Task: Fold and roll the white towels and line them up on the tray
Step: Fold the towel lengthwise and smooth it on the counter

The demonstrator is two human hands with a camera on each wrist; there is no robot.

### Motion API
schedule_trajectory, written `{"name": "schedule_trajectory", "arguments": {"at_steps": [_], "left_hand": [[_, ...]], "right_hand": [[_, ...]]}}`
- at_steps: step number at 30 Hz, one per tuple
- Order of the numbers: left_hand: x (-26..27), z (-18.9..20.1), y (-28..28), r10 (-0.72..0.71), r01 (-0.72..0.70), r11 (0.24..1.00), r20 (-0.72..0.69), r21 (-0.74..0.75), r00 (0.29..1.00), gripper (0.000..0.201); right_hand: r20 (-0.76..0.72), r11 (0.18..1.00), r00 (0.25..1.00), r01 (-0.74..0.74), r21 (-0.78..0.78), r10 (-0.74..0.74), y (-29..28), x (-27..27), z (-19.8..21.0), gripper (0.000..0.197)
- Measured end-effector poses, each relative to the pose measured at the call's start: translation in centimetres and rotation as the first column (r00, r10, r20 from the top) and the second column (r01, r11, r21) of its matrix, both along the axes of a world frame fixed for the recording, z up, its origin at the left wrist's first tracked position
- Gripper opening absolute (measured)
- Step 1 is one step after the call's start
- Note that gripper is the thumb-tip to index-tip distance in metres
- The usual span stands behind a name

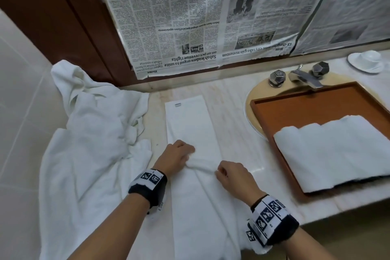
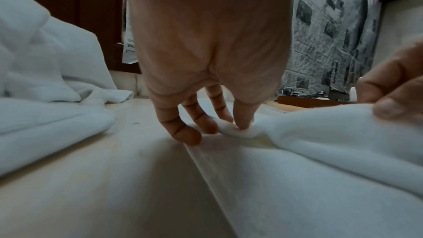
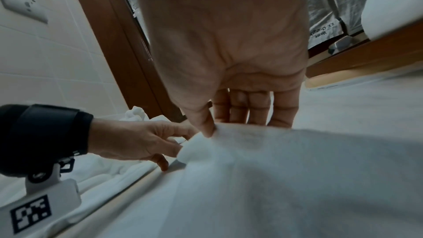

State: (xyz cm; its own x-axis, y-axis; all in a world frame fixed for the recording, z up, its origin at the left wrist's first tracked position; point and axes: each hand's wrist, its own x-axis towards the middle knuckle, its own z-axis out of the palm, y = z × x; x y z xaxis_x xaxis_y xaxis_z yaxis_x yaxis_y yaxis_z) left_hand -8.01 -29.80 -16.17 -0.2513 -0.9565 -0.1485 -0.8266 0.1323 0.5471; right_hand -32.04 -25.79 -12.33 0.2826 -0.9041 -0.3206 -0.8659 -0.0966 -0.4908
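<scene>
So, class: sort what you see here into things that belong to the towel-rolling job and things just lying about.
Job: folded towel, both hands, left and right, gripping its roll; towel pile; tray; rolled towels.

Lying about: taps, cup, newspaper.

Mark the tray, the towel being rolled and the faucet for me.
tray (image 1: 295, 110): head view, bare orange floor.
towel being rolled (image 1: 190, 124): head view, flat far part.
faucet (image 1: 306, 79): head view, metal spout.
</scene>
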Motion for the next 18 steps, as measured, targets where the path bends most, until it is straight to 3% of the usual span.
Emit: {"name": "schedule_trajectory", "arguments": {"at_steps": [2,5,13,18], "left_hand": [[0.0,0.2,0.4,-0.045,0.045,0.999,-0.007,-0.008,0.999,0.033],[0.3,0.4,0.7,-0.072,0.072,0.997,-0.014,0.001,0.997,0.021],[1.8,1.1,1.9,-0.005,-0.005,0.997,-0.119,-0.08,0.993,0.012],[3.9,0.7,3.6,0.072,-0.08,0.995,-0.119,-0.062,0.99,0.015]], "right_hand": [[0.009,1.0,1.0,0.012,-0.021,-0.012,1.0,0.5,0.6,0.025],[0.017,0.999,0.999,0.029,-0.046,-0.028,2.3,1.6,1.4,0.027],[0.029,0.997,0.999,-0.033,-0.07,0.036,6.6,5.9,4.3,0.025],[0.024,0.995,0.995,-0.102,0.022,0.102,10.0,10.0,3.1,0.024]]}}
